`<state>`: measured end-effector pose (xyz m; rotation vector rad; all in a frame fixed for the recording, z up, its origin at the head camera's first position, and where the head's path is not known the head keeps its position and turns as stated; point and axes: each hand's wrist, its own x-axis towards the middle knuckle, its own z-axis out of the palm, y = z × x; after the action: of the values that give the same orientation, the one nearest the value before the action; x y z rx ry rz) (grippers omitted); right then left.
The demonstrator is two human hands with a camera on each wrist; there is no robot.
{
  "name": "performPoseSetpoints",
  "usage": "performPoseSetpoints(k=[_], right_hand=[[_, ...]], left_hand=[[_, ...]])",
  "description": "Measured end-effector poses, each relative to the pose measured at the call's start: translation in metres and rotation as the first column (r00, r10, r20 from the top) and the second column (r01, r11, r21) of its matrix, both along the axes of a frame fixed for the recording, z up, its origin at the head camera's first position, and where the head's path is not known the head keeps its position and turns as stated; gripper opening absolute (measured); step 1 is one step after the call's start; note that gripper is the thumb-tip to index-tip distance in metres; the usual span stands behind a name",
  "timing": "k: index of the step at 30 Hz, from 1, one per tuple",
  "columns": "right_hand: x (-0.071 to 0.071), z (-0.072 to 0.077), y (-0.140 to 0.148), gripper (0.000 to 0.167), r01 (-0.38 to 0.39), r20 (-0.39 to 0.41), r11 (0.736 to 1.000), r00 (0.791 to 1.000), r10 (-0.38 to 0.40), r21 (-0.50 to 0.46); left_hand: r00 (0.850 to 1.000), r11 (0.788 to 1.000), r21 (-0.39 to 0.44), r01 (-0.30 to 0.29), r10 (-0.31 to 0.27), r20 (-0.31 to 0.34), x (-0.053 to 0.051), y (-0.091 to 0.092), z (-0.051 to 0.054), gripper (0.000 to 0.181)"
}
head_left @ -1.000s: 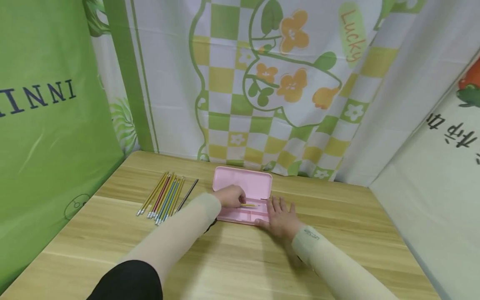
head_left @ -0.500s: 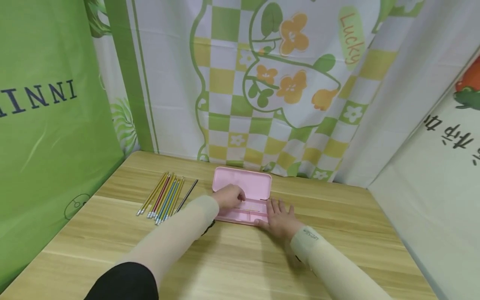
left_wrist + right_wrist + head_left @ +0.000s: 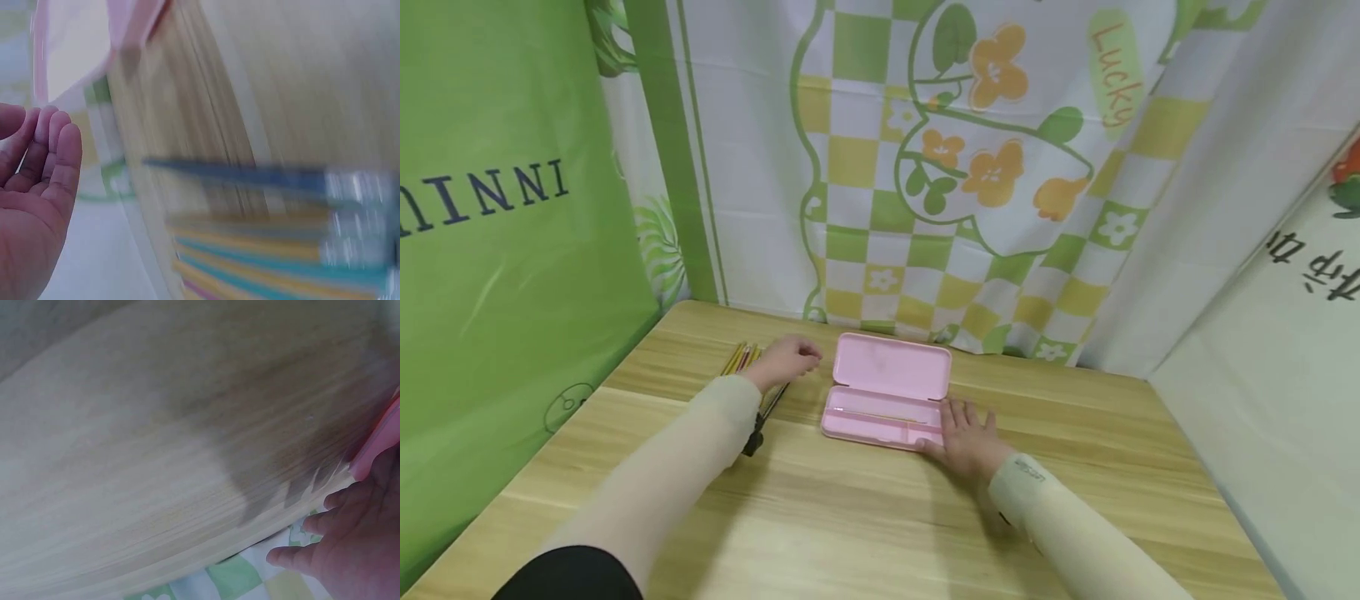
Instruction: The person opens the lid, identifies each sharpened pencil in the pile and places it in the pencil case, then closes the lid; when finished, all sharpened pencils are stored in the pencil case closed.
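Evidently the right hand (image 3: 967, 443) serves as a brace: it lies against the right end of the pink pencil case (image 3: 859, 427), its fingers straight and spread apart, the thumb reaching to the front right corner. It grips nothing; the flat, splayed pose looks meant to stop the light case from sliding on the wood-grain surface (image 3: 865, 517).

Meanwhile, the left hand (image 3: 786, 360) is raised between the case and the loose pencils, touching neither as far as the views show. Its fingers are close together and softly bent, with the thumb near them and a small gap left; nothing is visible between them.

Inside the case, 1 slim pencil (image 3: 883, 416) lies lengthwise beside the long divider, an orientation that presumably suits the long, shallow shape. Whether it rests fully in the rear compartment or partly on the divider, I cannot tell. The lid (image 3: 892, 367) is tipped back on its hinge, leaving the tray accessible.

To the left, the yellow, blue-green and red pencils (image 3: 269, 262) lie roughly parallel, likely for easy picking, and are partly hidden by the left arm in the head view. A dark pencil (image 3: 777, 400) lies slightly apart, on the case side.
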<state>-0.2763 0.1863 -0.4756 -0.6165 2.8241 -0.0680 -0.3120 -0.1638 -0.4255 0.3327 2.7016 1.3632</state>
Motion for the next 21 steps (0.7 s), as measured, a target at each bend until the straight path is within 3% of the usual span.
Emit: performPoseSetpoints(k=[6,11,15,19,21], right_hand=[[0.011,0.018,-0.005,0.095,0.007,0.02,0.999,1.0,-0.006,-0.036],[0.006,0.009,-0.001,0.1,0.014,0.03,1.0,0.999,-0.013,-0.021],[0.002,0.001,0.003,0.104,0.004,0.014,0.999,1.0,-0.004,-0.034],[0.003,0.003,0.001,0.103,0.004,0.009,0.999,1.0,-0.004,-0.04],[0.005,0.007,-0.001,0.1,0.009,0.018,0.999,1.0,-0.008,-0.04]], left_hand=[[0.997,0.997,0.025,-0.07,0.069,0.027,0.002,-0.036,0.002,0.032],[0.991,0.992,-0.004,-0.128,0.129,0.034,0.004,-0.053,0.002,0.033],[0.978,0.98,-0.041,-0.196,0.199,0.069,0.008,-0.065,0.003,0.029],[0.967,0.97,-0.082,-0.228,0.235,0.098,0.01,-0.071,-0.001,0.01],[0.969,0.97,-0.108,-0.216,0.227,0.095,0.01,-0.073,-0.006,0.019]])
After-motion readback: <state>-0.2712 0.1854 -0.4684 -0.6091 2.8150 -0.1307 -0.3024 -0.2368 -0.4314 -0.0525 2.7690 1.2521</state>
